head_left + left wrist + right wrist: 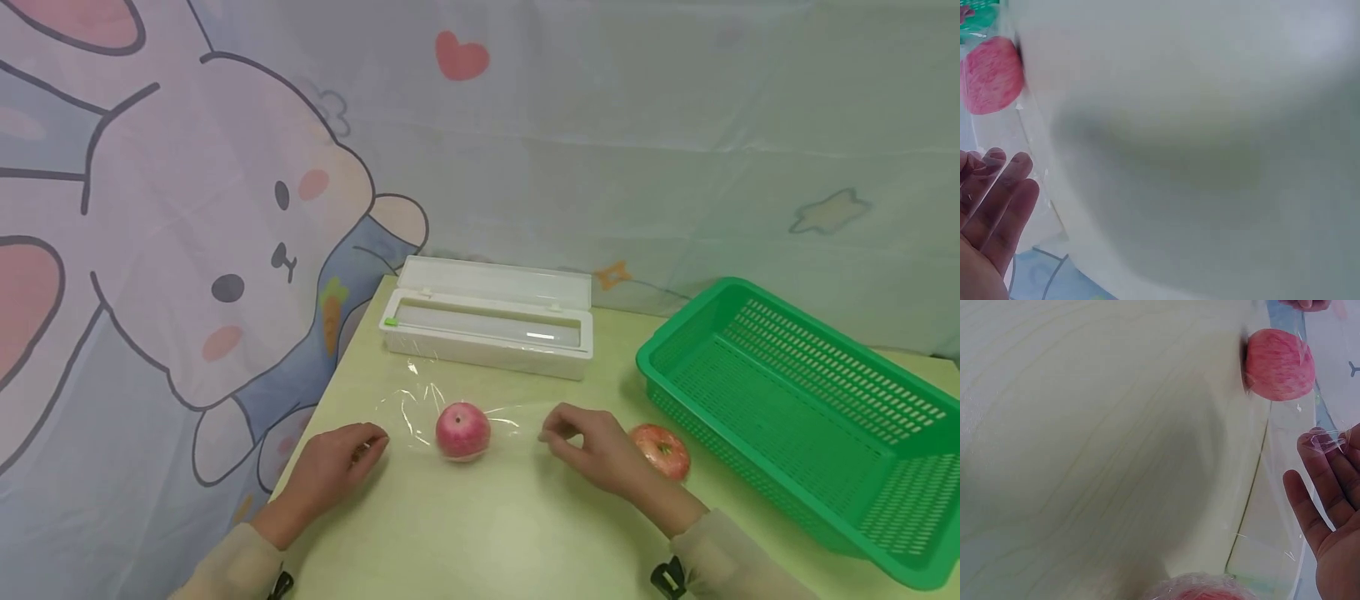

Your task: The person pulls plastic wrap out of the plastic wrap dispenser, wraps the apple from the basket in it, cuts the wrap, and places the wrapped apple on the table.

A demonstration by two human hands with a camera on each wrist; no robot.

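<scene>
A pink-red apple stands on the table between the two hands, with a clear sheet of cling film spread around it. To its left, the left hand pinches one end of the film; in the left wrist view, the film runs over its fingers. On the other side, the right hand pinches the opposite end between thumb and fingertips, and a folded bit of film shows there in the right wrist view. Partly behind the right wrist lies a second red apple, wrapped in film.
A white cling film dispenser with its lid raised stands at the back of the table. At the right is a green plastic basket with slotted walls. A printed cloth hangs behind the table.
</scene>
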